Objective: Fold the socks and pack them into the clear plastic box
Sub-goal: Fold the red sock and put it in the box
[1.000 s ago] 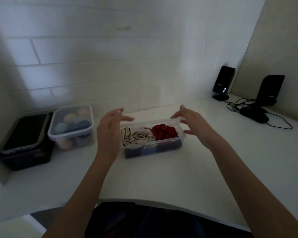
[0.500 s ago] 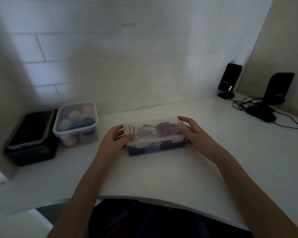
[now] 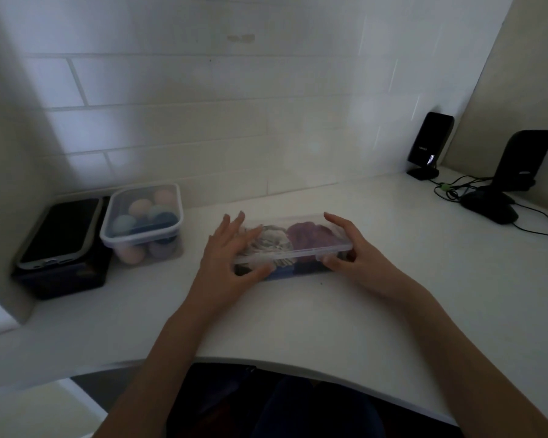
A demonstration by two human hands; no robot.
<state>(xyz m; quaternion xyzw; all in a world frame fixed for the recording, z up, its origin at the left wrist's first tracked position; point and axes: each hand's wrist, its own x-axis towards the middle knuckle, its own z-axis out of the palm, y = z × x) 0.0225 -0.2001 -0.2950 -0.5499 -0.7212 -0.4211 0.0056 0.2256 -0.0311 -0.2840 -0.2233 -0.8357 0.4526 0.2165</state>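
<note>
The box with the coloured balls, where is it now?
In the head view, the ball box stands at the left by the wall, between the black phone and the left hand.

A second ago the clear plastic box [image 3: 293, 248] stood open; now its lid [image 3: 298, 245] lies on it, left hand [image 3: 231, 257] spread over the lid's left end, right hand [image 3: 351, 248] gripping its right end.

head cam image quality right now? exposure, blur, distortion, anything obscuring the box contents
Head view: dim and underexposed, with a soft bright patch on the tiled wall. Wide-angle bending curves the desk edge. Focus is soft throughout. The frosted lid hazes the socks beneath it, and the left hand and right hand cover the ends of the clear plastic box.
</note>
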